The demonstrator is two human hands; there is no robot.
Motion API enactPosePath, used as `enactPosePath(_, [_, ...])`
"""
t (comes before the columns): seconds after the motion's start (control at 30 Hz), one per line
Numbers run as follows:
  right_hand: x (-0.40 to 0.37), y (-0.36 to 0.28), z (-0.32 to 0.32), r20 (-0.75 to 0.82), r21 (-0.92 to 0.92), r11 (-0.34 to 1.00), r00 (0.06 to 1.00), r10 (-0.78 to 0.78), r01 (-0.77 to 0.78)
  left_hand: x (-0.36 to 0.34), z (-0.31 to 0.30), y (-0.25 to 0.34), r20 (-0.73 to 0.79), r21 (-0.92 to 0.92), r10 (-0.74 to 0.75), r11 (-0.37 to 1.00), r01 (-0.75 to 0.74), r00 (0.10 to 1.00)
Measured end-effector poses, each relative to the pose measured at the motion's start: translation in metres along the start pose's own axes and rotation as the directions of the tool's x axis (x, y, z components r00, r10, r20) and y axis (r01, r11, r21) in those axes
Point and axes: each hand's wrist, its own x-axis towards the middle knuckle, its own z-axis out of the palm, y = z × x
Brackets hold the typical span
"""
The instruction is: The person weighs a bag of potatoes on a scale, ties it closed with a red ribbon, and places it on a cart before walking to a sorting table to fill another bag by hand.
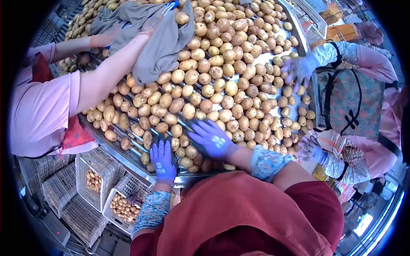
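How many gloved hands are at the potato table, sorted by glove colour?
Blue-purple gloves: 2, the wearer's left hand and right hand
Pale gloves: 2, a co-worker's upper hand and lower hand
Total: 4

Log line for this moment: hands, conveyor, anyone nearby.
left hand: open, flat on potatoes | right hand: open, spread over potatoes | conveyor: covered | co-worker: grey cloth on pile | crates: potatoes

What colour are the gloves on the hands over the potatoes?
Blue-purple, on left hand and right hand; best in head view.
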Motion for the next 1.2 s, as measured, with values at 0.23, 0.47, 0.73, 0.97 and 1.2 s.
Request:
enactPosePath(0.23, [-0.079, 0.007, -0.04, 0.221, -0.057, 0.992, 0.968, 0.12, -0.11, 0.014, -0.014, 0.041, -0.043, -0.52, 0.219, 0.828, -0.209, 0.975])
enactPosePath(0.47, [-0.03, -0.043, -0.033, 0.152, -0.072, 0.992, 0.984, -0.089, 0.1, -0.034, -0.109, 0.019, 0.388, -0.921, -0.354, -0.169, 0.35, 0.851])
enactPosePath(0.73, [-0.055, -0.003, -0.017, 0.16, -0.143, 0.955, 0.958, -0.236, 0.26, -0.336, -0.036, -0.019, 0.438, -0.837, -0.841, -0.252, 0.486, 0.317])
enactPosePath(0.97, [-0.038, -0.05, -0.01, -0.161, 0.021, 0.981, 0.969, -0.185, 0.191, -0.497, 0.167, 0.007, 0.374, -0.805, -0.925, -0.362, 0.47, -0.072])
enactPosePath(1.2, [-0.088, -0.023, -0.02, 0.18, -0.104, 0.98, 0.973, -0.147, 0.167, -0.261, 0.029, -0.053, -0.427, -0.456, -0.78, 0.623, 0.636, 0.458])
